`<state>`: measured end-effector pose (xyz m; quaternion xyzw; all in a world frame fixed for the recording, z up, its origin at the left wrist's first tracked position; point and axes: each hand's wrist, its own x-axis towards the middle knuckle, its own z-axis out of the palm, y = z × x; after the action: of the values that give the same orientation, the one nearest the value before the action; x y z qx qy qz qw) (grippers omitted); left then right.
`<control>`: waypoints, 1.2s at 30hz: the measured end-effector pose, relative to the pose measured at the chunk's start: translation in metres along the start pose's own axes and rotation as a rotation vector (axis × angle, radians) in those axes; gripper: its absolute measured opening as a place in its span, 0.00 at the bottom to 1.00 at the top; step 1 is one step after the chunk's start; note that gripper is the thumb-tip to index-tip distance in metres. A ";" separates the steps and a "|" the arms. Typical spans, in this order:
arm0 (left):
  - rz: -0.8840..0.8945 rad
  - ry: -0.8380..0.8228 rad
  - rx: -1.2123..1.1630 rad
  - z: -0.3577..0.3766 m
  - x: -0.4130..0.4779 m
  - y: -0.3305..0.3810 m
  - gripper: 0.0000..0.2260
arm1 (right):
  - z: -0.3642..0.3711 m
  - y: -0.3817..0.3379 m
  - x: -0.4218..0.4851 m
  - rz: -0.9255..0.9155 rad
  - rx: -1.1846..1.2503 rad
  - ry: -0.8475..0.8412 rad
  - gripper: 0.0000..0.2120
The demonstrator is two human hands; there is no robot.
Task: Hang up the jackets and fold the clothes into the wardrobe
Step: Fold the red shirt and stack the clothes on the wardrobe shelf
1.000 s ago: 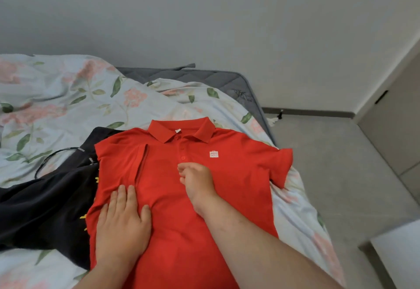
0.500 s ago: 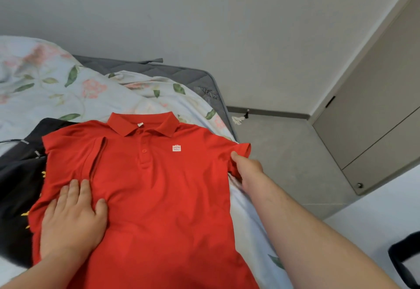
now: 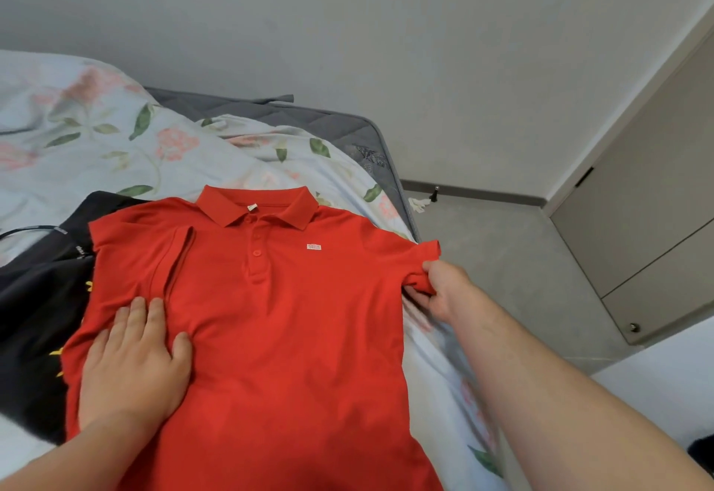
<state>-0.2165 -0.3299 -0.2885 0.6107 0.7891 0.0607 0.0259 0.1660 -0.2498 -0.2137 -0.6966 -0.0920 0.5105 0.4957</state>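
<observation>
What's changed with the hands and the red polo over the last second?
The right hand left the middle of the red polo, moved out to the sleeve on the person's right and now pinches its hem. The left hand stayed flat on the other side; the black garment has not moved.

I count one red polo shirt [image 3: 289, 336], one black garment [image 3: 34, 297], one floral duvet [image 3: 96, 143], and two hands: left hand [image 3: 135, 363], right hand [image 3: 444, 289].

Red polo shirt [image 3: 293, 336] flat on bed [image 3: 116, 143]; left hand [image 3: 133, 363] presses it, right hand [image 3: 444, 289] pinches sleeve.
</observation>
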 end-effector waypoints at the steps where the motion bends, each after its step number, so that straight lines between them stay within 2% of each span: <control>1: 0.000 0.000 0.000 0.000 -0.001 0.000 0.36 | 0.001 0.003 0.000 -0.002 -0.013 0.001 0.06; 5: -0.005 0.003 -0.011 -0.001 -0.001 0.000 0.36 | 0.005 0.001 0.003 0.025 0.131 -0.071 0.09; 9: -0.003 0.000 -0.013 -0.002 -0.002 0.001 0.37 | 0.011 -0.016 -0.006 0.046 0.218 -0.135 0.04; 10: -0.002 0.003 -0.011 -0.002 -0.002 0.001 0.36 | 0.014 -0.021 -0.009 0.036 0.222 -0.148 0.06; 12: -0.002 0.006 -0.012 -0.003 -0.003 0.002 0.36 | 0.026 -0.030 -0.016 -0.092 0.169 -0.141 0.16; 13: -0.004 0.008 -0.014 -0.004 -0.003 0.002 0.36 | 0.035 -0.031 -0.021 -0.233 0.089 -0.119 0.21; 14: -0.004 0.009 -0.015 -0.004 -0.003 0.002 0.36 | 0.045 -0.030 -0.027 -0.418 -0.053 -0.109 0.21; 16: -0.004 0.006 -0.009 -0.005 -0.003 0.002 0.36 | 0.066 -0.020 -0.041 -0.747 -0.451 -0.139 0.17; 17: -0.006 0.001 -0.007 -0.005 -0.003 0.002 0.36 | 0.077 -0.012 -0.045 -0.818 -0.650 -0.167 0.20; 20: -0.011 0.001 -0.011 -0.006 -0.004 0.003 0.37 | 0.100 0.022 -0.052 -0.788 -1.052 -0.366 0.30; 22: -0.011 0.000 -0.013 -0.007 -0.003 0.002 0.37 | 0.107 0.044 -0.058 -0.754 -1.210 -0.489 0.30; 24: -0.013 0.000 -0.017 -0.007 -0.004 0.003 0.37 | 0.104 0.057 -0.058 -0.795 -1.215 -0.531 0.26; 26: -0.013 -0.001 -0.022 -0.007 -0.004 0.003 0.36 | 0.096 0.056 -0.055 -0.965 -1.144 -0.397 0.19; 28: -0.012 -0.005 -0.024 -0.007 -0.004 0.003 0.36 | 0.085 0.052 -0.048 -1.133 -1.230 -0.181 0.19; 30: -0.011 -0.005 -0.028 -0.007 -0.004 0.003 0.36 | 0.072 0.055 -0.042 -1.031 -1.454 -0.117 0.26; 32: -0.013 -0.005 -0.031 -0.008 -0.005 0.003 0.36 | 0.059 0.068 -0.036 -0.914 -1.609 -0.203 0.30; 34: -0.013 -0.003 -0.032 -0.008 -0.005 0.003 0.36 | 0.044 0.085 -0.037 -0.963 -1.559 -0.228 0.33; 36: -0.011 -0.002 -0.033 -0.008 -0.005 0.003 0.36 | 0.029 0.096 -0.041 -0.991 -1.390 -0.121 0.38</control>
<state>-0.2131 -0.3341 -0.2802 0.6058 0.7914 0.0731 0.0370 0.0876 -0.3057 -0.2629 -0.6933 -0.7043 0.0987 0.1161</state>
